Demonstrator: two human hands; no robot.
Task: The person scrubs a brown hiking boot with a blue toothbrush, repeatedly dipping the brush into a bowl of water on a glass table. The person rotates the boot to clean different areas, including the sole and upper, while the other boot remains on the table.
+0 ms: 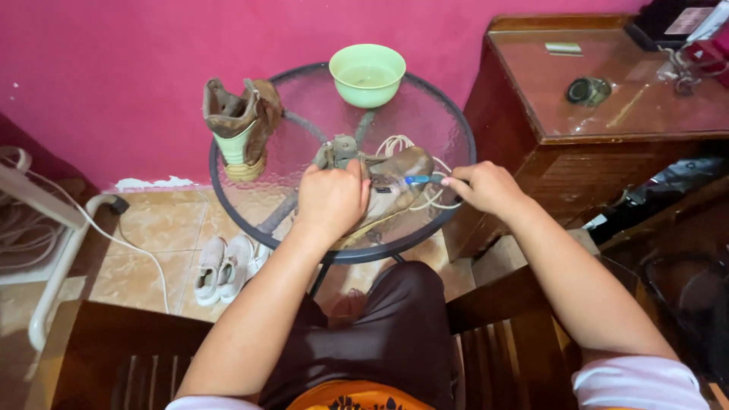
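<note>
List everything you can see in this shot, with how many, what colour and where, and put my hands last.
boot: one, brown, upright at table's left
second boot: one, brown, on its side under the hands
laces: pale loops, beside the lying boot
bowl: one, light green, table's far edge
round glass table: one, black rim
white shoes: pair, on the floor below
wooden cabinet: one, dark brown, right
blue tool: one, at right fingertips
left hand: on the lying boot
right hand: pinching the blue tool
</note>
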